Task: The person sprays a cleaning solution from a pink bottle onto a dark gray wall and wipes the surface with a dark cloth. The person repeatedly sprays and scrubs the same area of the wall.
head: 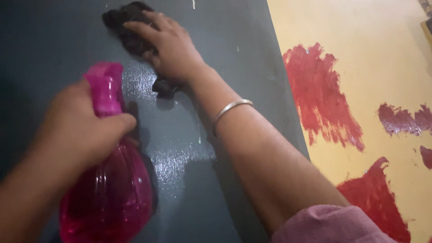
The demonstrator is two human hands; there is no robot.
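The right hand (168, 45) is laid flat, fingers spread, on a dark cloth (130, 27) that is pressed against a dark grey-green surface (216, 180) at the far end of the scene. A thin metal bangle (231, 108) is worn on that forearm, and a mauve sleeve (328, 225) is seen at the near edge. The left hand (78, 126) is wrapped around the neck of a pink spray bottle (108, 193), fingers closed beneath its pink head, the bottle being held near and to the left, well apart from the cloth.

A wet, glistening patch (175, 157) is seen on the surface between bottle and cloth (the sheen runs from near the cloth toward the near side). The wiping step is judged to be in hand. For the next move, the cloth would need to be drawn across the wet patch, with even pressure kept. To the right, a yellow floor (382, 58) daubed with red and purple paint is visible.
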